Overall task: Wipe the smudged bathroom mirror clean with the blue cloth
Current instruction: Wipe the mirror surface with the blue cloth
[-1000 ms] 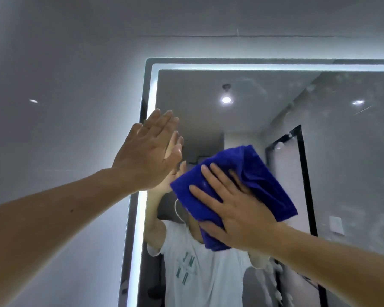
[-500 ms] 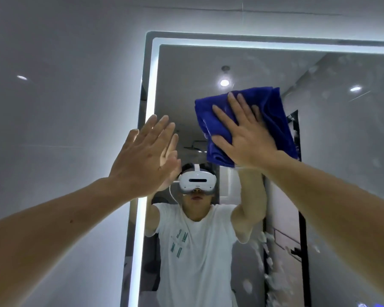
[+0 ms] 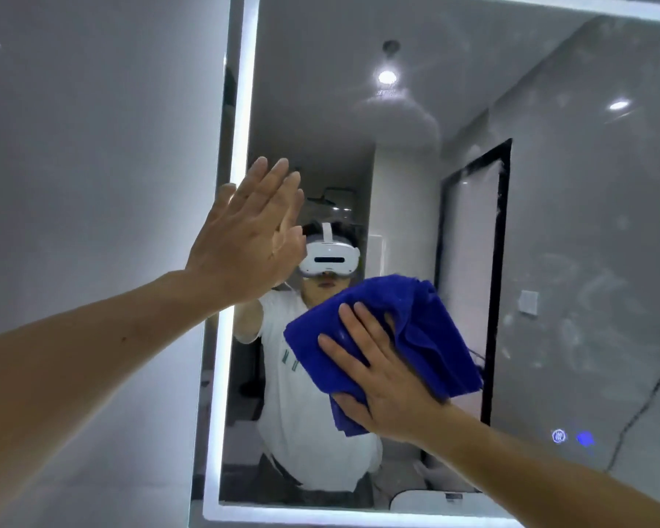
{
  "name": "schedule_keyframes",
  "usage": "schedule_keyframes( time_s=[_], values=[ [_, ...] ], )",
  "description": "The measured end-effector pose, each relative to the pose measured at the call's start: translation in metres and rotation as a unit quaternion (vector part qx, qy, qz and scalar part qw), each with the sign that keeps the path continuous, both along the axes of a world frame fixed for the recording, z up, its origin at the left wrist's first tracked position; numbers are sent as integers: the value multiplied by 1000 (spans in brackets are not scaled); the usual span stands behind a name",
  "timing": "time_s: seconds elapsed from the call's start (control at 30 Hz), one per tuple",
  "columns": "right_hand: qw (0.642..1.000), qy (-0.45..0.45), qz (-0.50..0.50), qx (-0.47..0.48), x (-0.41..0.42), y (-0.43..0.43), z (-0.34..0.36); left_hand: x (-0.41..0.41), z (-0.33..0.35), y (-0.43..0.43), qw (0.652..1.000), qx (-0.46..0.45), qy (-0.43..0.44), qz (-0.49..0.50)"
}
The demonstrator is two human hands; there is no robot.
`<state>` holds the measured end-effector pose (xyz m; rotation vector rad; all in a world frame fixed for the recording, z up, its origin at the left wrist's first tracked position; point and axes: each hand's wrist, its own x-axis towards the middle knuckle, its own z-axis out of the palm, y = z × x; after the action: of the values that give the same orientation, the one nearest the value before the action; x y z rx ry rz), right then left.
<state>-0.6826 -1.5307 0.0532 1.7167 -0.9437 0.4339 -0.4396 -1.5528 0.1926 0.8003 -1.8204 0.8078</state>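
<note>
Now right hand [image 3: 389,379] presses cloth [image 3: 431,329] on mirror [image 3: 568,184]

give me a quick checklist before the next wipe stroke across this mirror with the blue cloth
1. Blue cloth pressed against the mirror: ok.
2. Right hand pressing the cloth with spread fingers: ok.
3. Left hand apart from the cloth, flat at the mirror's lit left edge: ok.
4. Glass free of smudges: not ok, hazy marks on the right part.
5. Cloth clear of the lit touch icons: ok.
6. Cloth's wiping face clean: cannot tell, hidden against the glass.
</note>
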Motion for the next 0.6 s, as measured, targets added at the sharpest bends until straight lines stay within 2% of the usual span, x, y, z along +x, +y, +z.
schedule_keyframes(
  time_s=[0.13, 0.23, 0.4, 0.5, 0.6],
  values=[
    [998, 38, -2, 39, -3, 7, -19, -9, -16, 2, 999, -2, -19, 32],
    [995, 88, -3, 51, -13, 14, 24, -12, -16, 3, 999, -10, -20, 37],
    [995, -67, -63, -45, -19, 20, 132, -14, -10, 6, 999, -47, 4, 16],
    [988, -109, -75, -84, -10, 15, 130, -13, -16, 5, 999, -47, 6, 25],
    [989, -116, -51, -76, -5, 9, 93, -14, -28, 3, 999, -23, -1, 32]
  ],
)
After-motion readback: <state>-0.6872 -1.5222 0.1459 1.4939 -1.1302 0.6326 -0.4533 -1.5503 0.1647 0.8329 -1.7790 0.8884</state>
